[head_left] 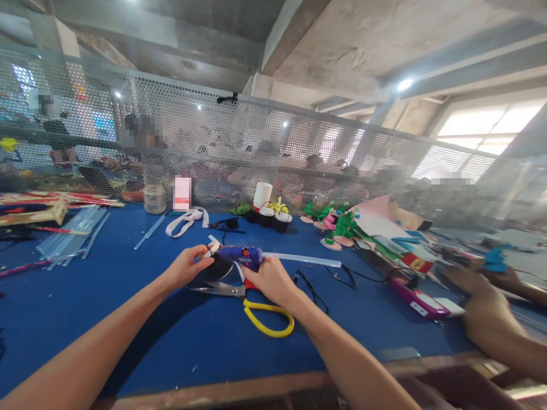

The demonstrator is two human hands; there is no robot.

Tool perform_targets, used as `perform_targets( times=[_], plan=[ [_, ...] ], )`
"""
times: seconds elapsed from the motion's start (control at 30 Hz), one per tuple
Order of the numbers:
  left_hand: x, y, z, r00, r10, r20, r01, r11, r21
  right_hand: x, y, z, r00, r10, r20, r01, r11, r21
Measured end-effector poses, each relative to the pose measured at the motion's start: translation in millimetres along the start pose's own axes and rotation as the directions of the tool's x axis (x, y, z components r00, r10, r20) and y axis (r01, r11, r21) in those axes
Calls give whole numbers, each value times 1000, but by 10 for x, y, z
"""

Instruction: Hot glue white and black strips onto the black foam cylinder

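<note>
My right hand (273, 279) is wrapped round a purple-blue hot glue gun (245, 255); a clear glue stick (303, 259) juts from its back end. The nozzle points left, toward a small black cup (220, 266). My left hand (190, 266) is closed on this cup at its upper left, where a piece of white ribbon (213, 246) shows between the fingers. A loose end of white strip hangs at the cup's right side. Just below lie scissors (268, 320) with yellow handles, their blades pointing left, partly under my right hand.
Two small black-and-white buckets (267, 213) and a white spool (262, 196) stand at the back. White ribbon (184, 223) and spare glue sticks (70, 236) lie left. Green craft figures (344, 226), a magenta power strip (421, 299) and another person's arm (491, 319) are right.
</note>
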State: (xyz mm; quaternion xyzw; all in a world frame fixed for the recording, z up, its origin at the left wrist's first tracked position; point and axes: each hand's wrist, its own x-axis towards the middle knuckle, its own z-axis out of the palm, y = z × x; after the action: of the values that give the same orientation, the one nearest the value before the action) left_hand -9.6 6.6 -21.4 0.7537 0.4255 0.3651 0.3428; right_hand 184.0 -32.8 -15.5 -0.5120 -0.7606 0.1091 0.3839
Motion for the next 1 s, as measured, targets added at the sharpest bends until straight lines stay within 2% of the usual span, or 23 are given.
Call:
perform_targets(
  times=[0.13,0.53,0.63,0.73,1.0],
  plan=[
    [4,-8,-6,1000,3,-6,-3,1000,29,-2,-13,-3,999,18,50,-16,999,-39],
    [11,-40,-8,1000,-6,-6,6,1000,20,17,37,13,1000,10,3,-9,996,-86],
    [9,-57,-9,1000,18,20,-17,999,-35,25,32,-23,999,24,-26,-26,995,-92],
    [7,-62,-25,997,50,63,-44,994,-99,26,21,-51,1000,13,-4,-13,1000,-27],
    [26,-73,-84,990,54,128,-40,994,-106,49,72,-95,997,80,-22,-80,997,0]
  ],
)
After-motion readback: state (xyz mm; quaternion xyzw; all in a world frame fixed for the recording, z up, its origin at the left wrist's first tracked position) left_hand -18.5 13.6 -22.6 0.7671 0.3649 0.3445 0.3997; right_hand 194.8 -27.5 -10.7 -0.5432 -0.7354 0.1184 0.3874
